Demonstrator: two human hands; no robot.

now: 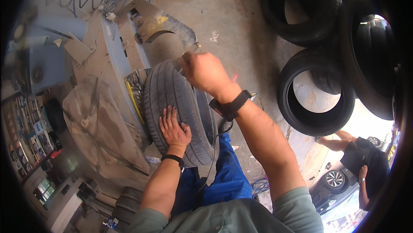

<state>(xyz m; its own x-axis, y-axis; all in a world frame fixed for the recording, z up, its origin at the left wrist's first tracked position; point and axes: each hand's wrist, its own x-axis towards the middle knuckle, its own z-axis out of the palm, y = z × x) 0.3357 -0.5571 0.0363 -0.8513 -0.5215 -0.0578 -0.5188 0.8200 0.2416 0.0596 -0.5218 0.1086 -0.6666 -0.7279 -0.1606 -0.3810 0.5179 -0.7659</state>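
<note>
A black car tire [163,89] stands upright before me, its tread facing left and its open side facing right. My left hand [175,130] lies on the tread with the fingers spread. At the tire's upper edge my right hand [205,70] is closed, knuckles up. Whatever its fingers grip is hidden beneath the hand. A small red tip [235,77] shows just beyond the right wrist, and I cannot tell what it belongs to. A dark strap with a cable is around that wrist.
Left of the tire stands a dusty tire-changing machine [107,39] with a round turntable [101,125] and a curved arm [172,29]. Several loose tires [316,123] lie and lean at the right. Another person [363,160] stands at far right by a car [331,190].
</note>
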